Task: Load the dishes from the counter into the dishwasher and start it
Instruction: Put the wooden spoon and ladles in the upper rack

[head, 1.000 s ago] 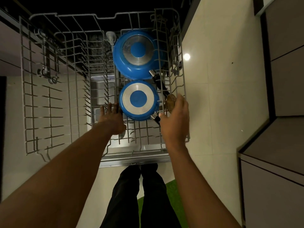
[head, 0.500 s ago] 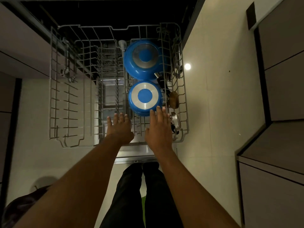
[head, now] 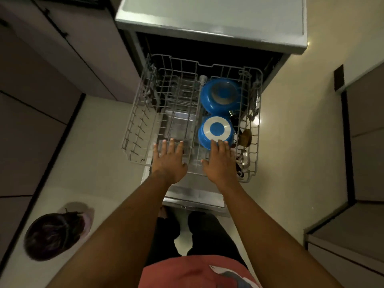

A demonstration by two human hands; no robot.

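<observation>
Upper rack (head: 136, 125): grey wire, pulled out of the dishwasher (head: 278, 65) cavity and sitting above the lowered door (head: 195, 198). Left half of the rack holds bare tines only.

Two blue pans, both bottom-up, in the right half of the rack, one behind the other and nearly touching. Far pan (head: 220, 95) is larger, with a dull metal disc on its base. Near pan (head: 216, 129) is smaller, with a bright metal ring around a blue centre.

Along the rack's right wall, just beside the pans: a dark handle (head: 233, 119), a brown rounded piece (head: 246, 136), and a shiny metal item (head: 245, 157) nearer the front corner. Too dim and small to say what these last two are.

Left hand (head: 169, 161): flat, palm down, fingers straight and spread, over the front of the rack left of centre. It holds nothing. Cannot tell whether it rests on the wire or hovers above it.

Right hand (head: 221, 163): also flat, palm down, fingers straight, over the front of the rack right of centre. Its fingertips (head: 214, 143) overlap the near edge of the near pan; contact cannot be confirmed. It grips nothing.

Both forearms reach forward from the bottom of the view, over a red shirt (head: 197, 273) and dark trousers (head: 207, 235).

Surroundings: grey top panel (head: 212, 15) above the cavity. Pale floor (head: 291, 142) on both sides. Grey cabinets at left (head: 41, 69) and right (head: 365, 142). A round dark bin (head: 52, 235) stands on the floor at lower left, well apart from the rack.
</observation>
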